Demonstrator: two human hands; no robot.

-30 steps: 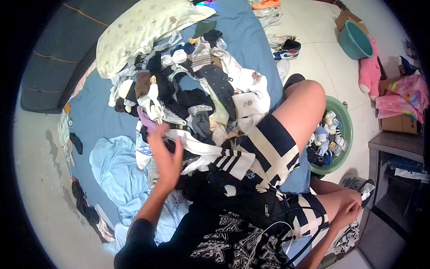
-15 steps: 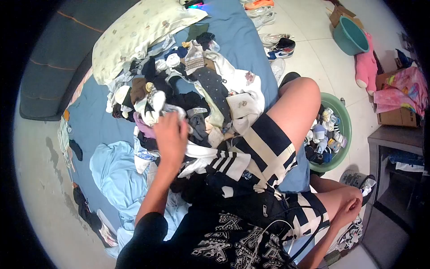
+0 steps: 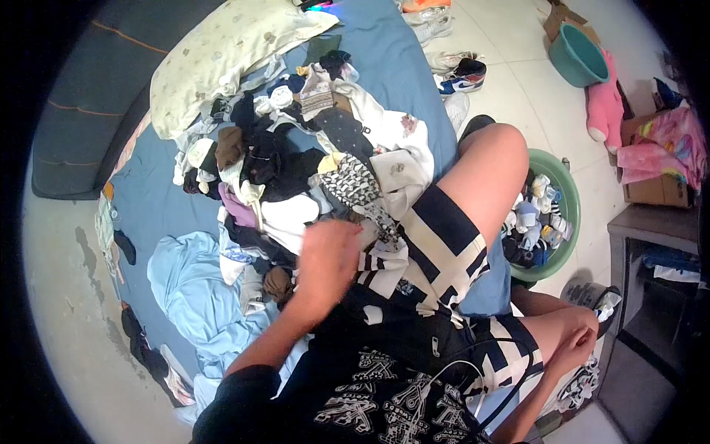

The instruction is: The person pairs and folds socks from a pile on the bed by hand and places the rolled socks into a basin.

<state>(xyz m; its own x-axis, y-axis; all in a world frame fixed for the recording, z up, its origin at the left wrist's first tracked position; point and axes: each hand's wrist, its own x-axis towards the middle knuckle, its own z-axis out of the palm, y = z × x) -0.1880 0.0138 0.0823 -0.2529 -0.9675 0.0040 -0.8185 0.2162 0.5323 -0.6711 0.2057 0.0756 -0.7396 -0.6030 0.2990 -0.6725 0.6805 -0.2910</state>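
My left hand (image 3: 330, 259) is over the front of a heap of socks and clothes on the bed, blurred, with its fingers bent. Right by its fingertips lies a black-and-white patterned cloth (image 3: 349, 182), and I cannot tell whether the fingers grip it. Just beyond the hand is a white sock (image 3: 291, 214). A striped white sock (image 3: 384, 275) lies near my lap. My right hand (image 3: 579, 345) rests on my knee with curled fingers, and nothing shows in it.
A green basin (image 3: 568, 248) of socks stands on the floor beside my leg. Light blue cloth (image 3: 188, 277) lies to the left, a pale pillow (image 3: 214, 66) at the back. Shoes (image 3: 464, 76) line the bed's right side. A teal bucket (image 3: 579, 55) stands near the wall.
My left hand has come back from the middle of the heap toward my lap. The black-and-white patterned cloth now lies spread to its right, over the striped sock's end.
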